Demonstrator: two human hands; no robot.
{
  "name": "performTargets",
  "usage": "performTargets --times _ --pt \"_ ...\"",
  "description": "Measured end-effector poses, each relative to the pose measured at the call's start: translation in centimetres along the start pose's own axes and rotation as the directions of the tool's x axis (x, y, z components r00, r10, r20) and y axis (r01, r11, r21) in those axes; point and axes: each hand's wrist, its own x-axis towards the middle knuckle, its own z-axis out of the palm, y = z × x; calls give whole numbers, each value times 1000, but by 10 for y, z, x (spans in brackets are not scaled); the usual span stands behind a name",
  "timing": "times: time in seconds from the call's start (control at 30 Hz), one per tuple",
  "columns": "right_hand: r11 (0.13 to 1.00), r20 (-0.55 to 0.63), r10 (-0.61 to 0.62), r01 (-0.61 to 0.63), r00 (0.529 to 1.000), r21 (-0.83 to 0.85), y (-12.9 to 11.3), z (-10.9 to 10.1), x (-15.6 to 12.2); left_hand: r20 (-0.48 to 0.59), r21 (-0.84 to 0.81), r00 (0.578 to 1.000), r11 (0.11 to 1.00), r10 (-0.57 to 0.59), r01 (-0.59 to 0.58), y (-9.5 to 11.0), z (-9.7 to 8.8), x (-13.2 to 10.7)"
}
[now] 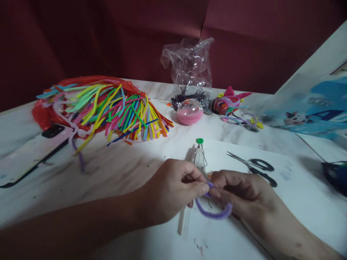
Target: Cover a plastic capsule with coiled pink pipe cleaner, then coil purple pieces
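Between the fingertips of both hands is a purple pipe cleaner [215, 215], bent into a curve that hangs below them. My left hand [179, 187] pinches it from the left, and my right hand [241, 196] grips it from the right. The fingers partly cover the pinched part. Just beyond them a white glue gun [199, 159] lies on the paper, partly hidden by my hands. A green disc [200, 141] sits at its far end. Scissors [255, 167] with black handles lie to the right of it.
Colourful pipe cleaners [127, 112] spill from a red bag [40, 117] at left, beside a phone [32, 151]. Behind stand a pink-wrapped clear ball [190, 112], a clear plastic bag [192, 68] and a pink decorated figure [229, 103]. A blue printed package [317, 104] borders the right.
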Motion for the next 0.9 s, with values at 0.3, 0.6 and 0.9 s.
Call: performTargets --times 0.3,0.6,0.9 --pt "992 -75 -95 101 993 76 -1 3 0 -27 -35 999 999 38 -39 1 0 -3" --pt "991 122 -100 110 987 -79 -9 -3 1 73 136 997 990 28 -38 7 -5 -1" --pt "989 -140 -144 145 980 -6 -1 3 -1 12 -10 999 999 35 -35 1 -4 2"
